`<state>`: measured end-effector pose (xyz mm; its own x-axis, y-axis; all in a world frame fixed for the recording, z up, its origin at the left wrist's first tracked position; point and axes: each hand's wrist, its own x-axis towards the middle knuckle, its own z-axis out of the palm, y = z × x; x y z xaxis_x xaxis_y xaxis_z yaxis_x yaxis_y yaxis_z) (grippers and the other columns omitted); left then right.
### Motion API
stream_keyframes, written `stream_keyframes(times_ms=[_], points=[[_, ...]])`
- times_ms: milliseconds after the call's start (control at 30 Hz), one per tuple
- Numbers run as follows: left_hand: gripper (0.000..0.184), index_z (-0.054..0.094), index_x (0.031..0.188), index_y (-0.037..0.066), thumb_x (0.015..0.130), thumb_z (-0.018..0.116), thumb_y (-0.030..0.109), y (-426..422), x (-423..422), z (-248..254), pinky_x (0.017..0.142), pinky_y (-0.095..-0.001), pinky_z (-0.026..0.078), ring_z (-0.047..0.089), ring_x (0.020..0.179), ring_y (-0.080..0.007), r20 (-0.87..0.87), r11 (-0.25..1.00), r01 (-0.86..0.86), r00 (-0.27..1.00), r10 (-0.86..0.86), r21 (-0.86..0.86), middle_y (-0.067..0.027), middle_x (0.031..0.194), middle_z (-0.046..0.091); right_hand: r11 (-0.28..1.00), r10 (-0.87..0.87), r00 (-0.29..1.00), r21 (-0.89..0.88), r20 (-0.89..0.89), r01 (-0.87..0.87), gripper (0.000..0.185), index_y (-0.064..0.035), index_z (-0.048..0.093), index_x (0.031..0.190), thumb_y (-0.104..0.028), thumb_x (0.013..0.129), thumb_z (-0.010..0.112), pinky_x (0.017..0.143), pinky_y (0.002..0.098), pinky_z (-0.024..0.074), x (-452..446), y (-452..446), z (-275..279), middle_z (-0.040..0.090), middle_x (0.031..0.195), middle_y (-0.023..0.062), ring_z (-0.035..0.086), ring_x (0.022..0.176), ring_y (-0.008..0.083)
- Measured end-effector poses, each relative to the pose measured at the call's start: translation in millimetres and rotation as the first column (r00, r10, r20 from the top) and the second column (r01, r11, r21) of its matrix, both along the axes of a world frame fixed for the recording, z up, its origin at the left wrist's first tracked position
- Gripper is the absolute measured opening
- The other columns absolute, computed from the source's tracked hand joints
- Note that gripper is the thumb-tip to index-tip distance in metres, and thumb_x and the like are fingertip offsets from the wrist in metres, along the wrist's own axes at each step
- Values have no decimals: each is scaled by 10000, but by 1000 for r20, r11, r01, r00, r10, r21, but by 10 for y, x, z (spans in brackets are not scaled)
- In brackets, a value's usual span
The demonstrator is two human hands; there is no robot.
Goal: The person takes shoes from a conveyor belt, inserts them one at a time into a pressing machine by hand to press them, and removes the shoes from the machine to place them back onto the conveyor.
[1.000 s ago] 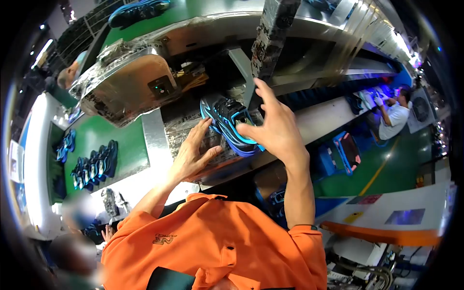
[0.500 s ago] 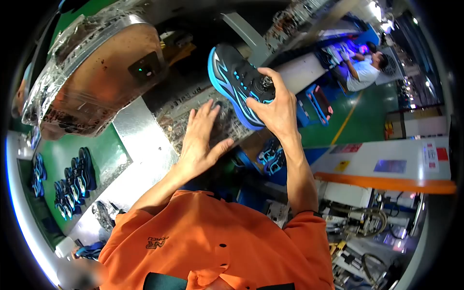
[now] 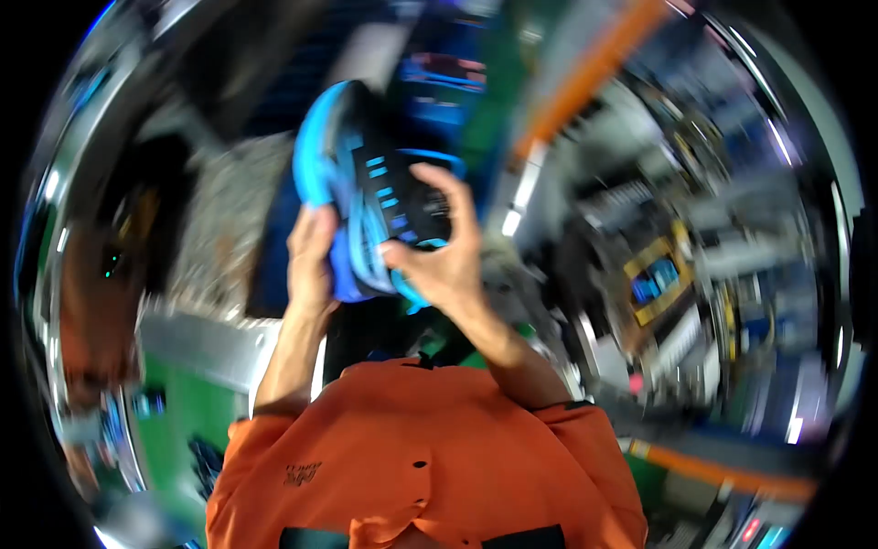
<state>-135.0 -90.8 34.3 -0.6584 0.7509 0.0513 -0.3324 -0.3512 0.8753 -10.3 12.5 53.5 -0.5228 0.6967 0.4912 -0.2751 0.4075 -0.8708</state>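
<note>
Left hand (image 3: 311,261) has reached the shoe (image 3: 364,206), right grip (image 3: 448,256) holding half-open.

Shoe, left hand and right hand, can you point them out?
Shoe (image 3: 364,203), head view, on the side of its upper.
Left hand (image 3: 311,262), head view, on the middle of the hand.
Right hand (image 3: 454,267), head view, near the thumb's base.

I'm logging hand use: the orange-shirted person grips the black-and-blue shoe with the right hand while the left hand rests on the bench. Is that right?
Not quite: the head view shows the left hand against the side of the black-and-blue shoe. The right hand does grip it.
</note>
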Motion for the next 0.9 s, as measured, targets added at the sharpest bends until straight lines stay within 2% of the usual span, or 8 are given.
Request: stream_keyframes(times_ms=[233,400,467,600,633,733,833,900], points=[[499,367,1392,-4,998,461,289,1119,1451,-91,1027,-363,398,516,1190,-217,-47,803,593,805,-591,60,-119,1336,499,883,-465,886,-71,1,464,777,-51,457,1290,-100,590,792,944,338,435,1920,320,-8,586,1156,130,568,1074,219],[492,455,1340,-15,993,484,332,2048,2711,-195,993,-327,413,549,1117,-166,-97,514,837,505,-858,-188,-87,1284,546,499,-842,528,-213,107,840,699,-27,517,1234,13,578,755,900,291,460,3388,540,-300,592,1106,76,583,990,166],[500,508,1302,-15,964,546,351,2481,3217,-310,938,-279,434,567,1075,-141,-70,475,842,474,-878,-255,-84,1199,601,311,-879,424,-413,218,856,687,-32,524,1233,37,586,742,897,292,463,3832,486,-137,591,1100,89,585,977,165],[389,592,1155,-43,900,664,241,3668,4255,-1138,758,-207,460,586,850,-72,-394,588,748,463,-794,-307,-42,938,657,146,-986,160,-255,35,956,654,-20,515,1249,31,628,715,909,315,452,4505,315,-325,590,1090,100,587,963,195],[546,604,1092,-70,799,752,365,4029,4510,-1428,753,-293,492,620,891,-154,-364,586,726,469,-805,-360,-120,967,668,74,-991,98,-229,93,971,644,-9,509,1252,9,644,719,916,319,445,4628,224,-351,582,1112,107,580,985,205],[615,567,1111,-62,744,728,404,4436,5037,-1455,813,-458,498,635,957,-379,-801,812,399,252,-544,-426,-254,998,645,-142,-965,-93,-190,246,971,646,19,491,1262,-72,677,747,945,337,427,4771,64,-261,557,1169,135,556,1051,231],[461,573,1094,-18,733,679,248,4635,5265,-1460,789,-447,512,657,895,-359,-808,802,273,121,-576,-531,-223,997,664,-215,-967,-175,-217,187,952,678,13,485,1282,-93,673,764,980,351,414,4820,125,-325,557,1193,169,557,1065,238],[424,597,1056,-8,718,683,233,4692,5185,-1392,778,-441,512,661,874,-355,-763,780,320,209,-611,-537,-207,966,673,-244,-956,-204,-188,209,951,660,14,487,1284,-49,680,746,974,339,420,4882,277,-262,569,1181,151,558,1057,222]])
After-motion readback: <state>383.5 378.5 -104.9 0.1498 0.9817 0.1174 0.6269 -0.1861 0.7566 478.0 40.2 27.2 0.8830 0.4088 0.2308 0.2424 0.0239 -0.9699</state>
